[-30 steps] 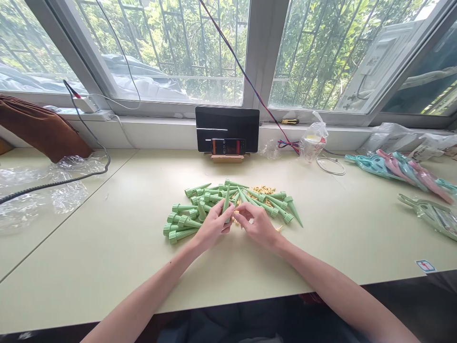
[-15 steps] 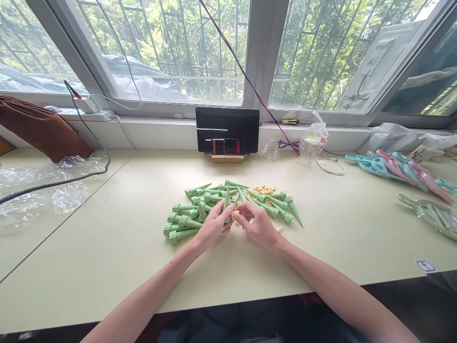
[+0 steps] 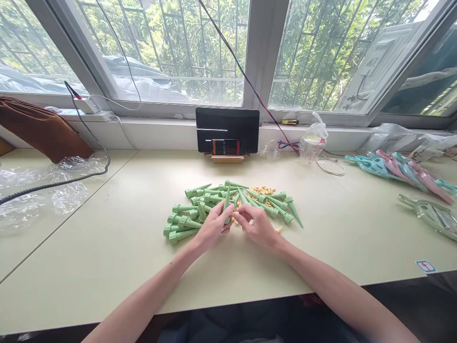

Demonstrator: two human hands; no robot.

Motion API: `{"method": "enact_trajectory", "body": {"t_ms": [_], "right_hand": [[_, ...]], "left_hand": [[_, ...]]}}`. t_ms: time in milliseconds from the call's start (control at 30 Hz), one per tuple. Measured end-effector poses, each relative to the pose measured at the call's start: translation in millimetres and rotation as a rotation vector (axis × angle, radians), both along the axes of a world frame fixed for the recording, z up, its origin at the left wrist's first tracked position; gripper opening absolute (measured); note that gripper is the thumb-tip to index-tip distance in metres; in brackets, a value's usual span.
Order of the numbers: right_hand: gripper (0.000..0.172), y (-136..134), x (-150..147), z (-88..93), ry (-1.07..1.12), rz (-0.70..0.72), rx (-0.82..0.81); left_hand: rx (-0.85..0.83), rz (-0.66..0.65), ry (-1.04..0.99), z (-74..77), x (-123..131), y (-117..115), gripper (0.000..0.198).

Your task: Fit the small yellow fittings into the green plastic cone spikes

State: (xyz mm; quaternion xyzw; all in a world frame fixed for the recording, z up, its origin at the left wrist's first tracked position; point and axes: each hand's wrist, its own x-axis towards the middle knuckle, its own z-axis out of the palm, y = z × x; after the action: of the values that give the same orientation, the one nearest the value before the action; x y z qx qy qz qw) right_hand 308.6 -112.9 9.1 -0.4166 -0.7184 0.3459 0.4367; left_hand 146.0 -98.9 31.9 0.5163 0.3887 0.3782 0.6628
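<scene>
My left hand (image 3: pixel 215 223) is closed around a green plant watering spike (image 3: pixel 227 197), its pointed end up. Beside it, my right hand (image 3: pixel 257 226) pinches a small tan plastic piece (image 3: pixel 235 215) against the side of that spike; the fingers partly cover it. To the left and behind lies a pile of green spikes (image 3: pixel 183 221) with ribbed caps. More spikes (image 3: pixel 285 215) lie on the right. Among them is a heap of small tan pieces (image 3: pixel 263 190), and one loose tan piece (image 3: pixel 279 229) rests by my right wrist.
A black tablet (image 3: pixel 228 121) with a phone (image 3: pixel 233 147) before it stands at the back. Plastic wrap (image 3: pixel 67 193) and a brown bag (image 3: pixel 43 126) lie left. Packaged teal and pink items (image 3: pixel 403 169) are on the right, near a coiled white cable (image 3: pixel 331 166).
The fingers of my right hand have shifted very slightly at the spike. Otherwise both hands and the pile stay where they were.
</scene>
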Motion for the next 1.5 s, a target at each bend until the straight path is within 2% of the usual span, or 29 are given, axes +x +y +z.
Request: {"method": "enact_trajectory", "body": {"t_ms": [300, 467, 633, 800, 1100, 1267, 1500], "right_hand": [[0.039, 1.8, 0.6, -3.5, -0.038, -0.028, 0.021], [0.023, -0.5, -0.5, 0.0, -0.001, -0.024, -0.008], [0.017, -1.2, -0.9, 0.9, 0.021, 0.011, 0.007], [0.021, -0.1, -0.4, -1.1, 0.006, 0.022, 0.011], [0.038, 0.8, 0.3, -4.5, -0.044, -0.011, 0.017], [0.024, 0.1, 0.0, -3.3, -0.014, -0.018, -0.007], [0.02, -0.2, -0.2, -3.0, -0.005, 0.003, -0.007]], "left_hand": [[0.018, -0.037, 0.018, 1.3, -0.4, -0.9, 0.031], [0.021, -0.016, 0.001, -0.6, -0.1, -0.1, 0.03], [0.009, -0.007, 0.005, 0.3, 0.0, 0.0, 0.032], [0.021, -0.028, 0.023, 0.4, -0.8, -0.7, 0.032], [0.033, -0.041, 0.024, -0.7, -1.2, -0.8, 0.031], [0.023, -0.016, 0.021, -0.6, -0.7, 0.1, 0.032], [0.01, 0.005, 0.034, 0.1, -0.6, 0.5, 0.034]]}}
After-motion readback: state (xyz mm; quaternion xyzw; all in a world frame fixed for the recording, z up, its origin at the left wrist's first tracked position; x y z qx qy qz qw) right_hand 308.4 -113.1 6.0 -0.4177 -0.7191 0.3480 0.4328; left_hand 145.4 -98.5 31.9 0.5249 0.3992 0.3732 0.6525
